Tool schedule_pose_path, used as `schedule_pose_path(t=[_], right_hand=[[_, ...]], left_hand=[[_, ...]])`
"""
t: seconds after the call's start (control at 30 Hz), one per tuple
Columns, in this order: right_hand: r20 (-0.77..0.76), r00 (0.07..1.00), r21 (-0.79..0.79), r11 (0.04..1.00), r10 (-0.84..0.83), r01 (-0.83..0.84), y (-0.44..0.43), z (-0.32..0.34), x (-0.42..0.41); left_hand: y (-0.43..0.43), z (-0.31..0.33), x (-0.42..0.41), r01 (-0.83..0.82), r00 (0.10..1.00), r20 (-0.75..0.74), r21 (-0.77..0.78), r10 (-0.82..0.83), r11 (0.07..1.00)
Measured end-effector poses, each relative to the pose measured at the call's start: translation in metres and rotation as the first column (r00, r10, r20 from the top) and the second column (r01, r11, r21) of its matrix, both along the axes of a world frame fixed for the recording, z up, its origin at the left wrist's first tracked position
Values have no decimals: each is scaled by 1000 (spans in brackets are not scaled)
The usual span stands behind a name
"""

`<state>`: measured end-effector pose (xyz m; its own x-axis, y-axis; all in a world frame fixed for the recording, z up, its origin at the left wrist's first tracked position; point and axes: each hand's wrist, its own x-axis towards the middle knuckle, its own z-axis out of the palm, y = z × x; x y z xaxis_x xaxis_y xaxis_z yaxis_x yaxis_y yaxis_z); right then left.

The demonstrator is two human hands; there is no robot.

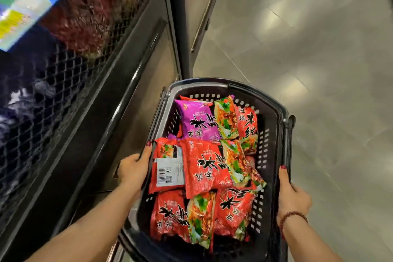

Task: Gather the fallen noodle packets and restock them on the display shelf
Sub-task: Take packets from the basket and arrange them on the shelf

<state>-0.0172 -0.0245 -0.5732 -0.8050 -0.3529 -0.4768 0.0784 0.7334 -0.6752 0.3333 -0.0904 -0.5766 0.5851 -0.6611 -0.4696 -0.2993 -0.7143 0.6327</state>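
The left grip [133, 169] curls round the left rim of a dark plastic shopping basket [274, 110], the right grip [292, 194] round the right rim — both closed on it. Red noodle packets [204, 166] and one purple packet [196, 121] lie heaped inside, beside the mesh-fronted display shelf [63, 74].

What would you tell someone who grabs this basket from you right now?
Left hand grips the left rim of the dark perforated plastic basket; right hand grips its right rim.
Shiny red noodle packets and one purple noodle packet lie piled inside it.
Gathering looks done: no packets on the visible floor.
Left: put them on the black mesh-fronted display shelf, at your left.
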Motion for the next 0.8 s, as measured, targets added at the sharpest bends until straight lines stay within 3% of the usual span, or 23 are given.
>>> schedule_pose_path(t=[0.3,0.47,0.7,0.8], right_hand=[[5,998,22,998,-59,59,-48,-73,24],[85,994,-16,998,-65,67,-52,-102,32],[38,999,-30,999,-27,28,-49,-98,48],[58,998,-23,1000,-4,5,-50,-93,52]], left_hand=[[-48,-58,10,130,956,260,52,-139,990],[-55,-77,11,132,945,289,92,-153,987],[-48,-93,11,186,897,390,95,-209,978],[-46,-90,10,167,916,359,63,-179,984]])
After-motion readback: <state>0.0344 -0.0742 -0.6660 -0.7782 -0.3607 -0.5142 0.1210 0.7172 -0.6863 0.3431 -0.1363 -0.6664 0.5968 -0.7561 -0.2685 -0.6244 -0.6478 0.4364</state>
